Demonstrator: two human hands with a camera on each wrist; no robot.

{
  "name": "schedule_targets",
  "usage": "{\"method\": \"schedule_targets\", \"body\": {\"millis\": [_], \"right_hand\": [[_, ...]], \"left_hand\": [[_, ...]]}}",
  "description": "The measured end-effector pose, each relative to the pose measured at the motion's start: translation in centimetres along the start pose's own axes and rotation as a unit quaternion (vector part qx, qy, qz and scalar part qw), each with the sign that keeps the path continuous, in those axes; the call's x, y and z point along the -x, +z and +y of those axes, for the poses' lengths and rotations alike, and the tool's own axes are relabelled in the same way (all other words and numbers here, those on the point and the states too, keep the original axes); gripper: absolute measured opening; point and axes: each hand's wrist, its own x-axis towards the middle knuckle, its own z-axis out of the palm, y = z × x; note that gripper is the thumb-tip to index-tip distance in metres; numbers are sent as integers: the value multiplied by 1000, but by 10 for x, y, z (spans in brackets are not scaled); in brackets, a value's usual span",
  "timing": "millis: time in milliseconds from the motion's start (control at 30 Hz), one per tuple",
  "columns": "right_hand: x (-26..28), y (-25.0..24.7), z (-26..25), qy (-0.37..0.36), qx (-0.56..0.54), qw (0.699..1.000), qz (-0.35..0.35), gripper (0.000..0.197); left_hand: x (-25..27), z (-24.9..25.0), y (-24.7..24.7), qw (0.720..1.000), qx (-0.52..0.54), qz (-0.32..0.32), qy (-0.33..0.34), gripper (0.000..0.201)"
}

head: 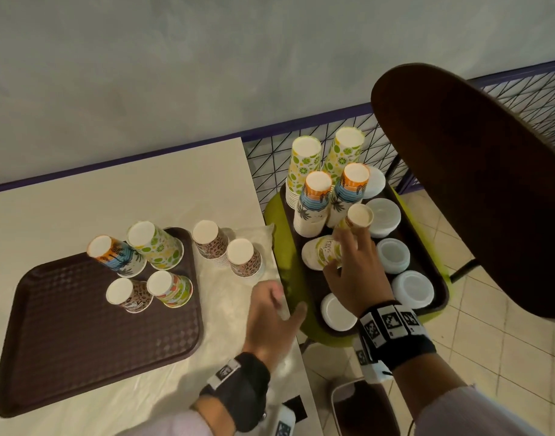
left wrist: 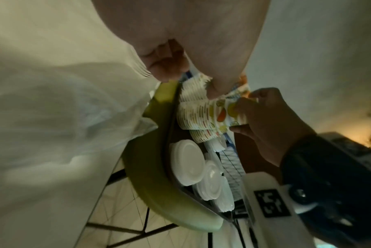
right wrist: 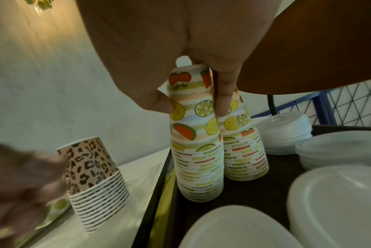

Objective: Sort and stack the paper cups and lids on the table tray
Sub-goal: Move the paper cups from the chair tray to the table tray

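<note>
Right now your right hand [head: 353, 272] pinches the top cup of a fruit-print cup stack [right wrist: 196, 134], thumb on one side and fingers [right wrist: 223, 94] on the other, near its upturned base. That stack stands upside down on the dark chair tray [head: 433, 262], just beside a second fruit-print stack [right wrist: 245, 151]. Behind them on that tray rise taller lime-print and palm-print stacks, and white lids [head: 413, 289] sit in low piles along its right and near sides. Your left hand [head: 270, 319] hovers over the table's edge with fingers loosely spread, holding nothing. On the table [head: 81, 199], the brown table tray [head: 65, 341] carries four inverted cup stacks at its far corner, and two leopard-print stacks [head: 227, 247] stand just beside it on clear plastic.
</note>
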Motion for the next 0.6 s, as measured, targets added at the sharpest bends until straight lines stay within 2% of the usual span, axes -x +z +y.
{"method": "schedule_targets", "body": {"millis": [133, 300, 367, 433, 600], "right_hand": [[8, 1, 7, 31, -4, 1000, 2, 54], [12, 0, 14, 34, -38, 999, 14, 52], [13, 0, 16, 29, -49, 998, 16, 50], [14, -2, 17, 28, -62, 998, 18, 49], [16, -13, 14, -1, -109, 993, 44, 53]], "left_hand": [[-46, 29, 20, 988, -111, -56, 88, 95], [-97, 32, 46, 968, -209, -127, 61, 125], [-101, 35, 49, 960, -224, -161, 42, 129], [-102, 35, 50, 960, -222, -168, 40, 127], [-93, 39, 46, 965, -180, -167, 92, 107]]}}
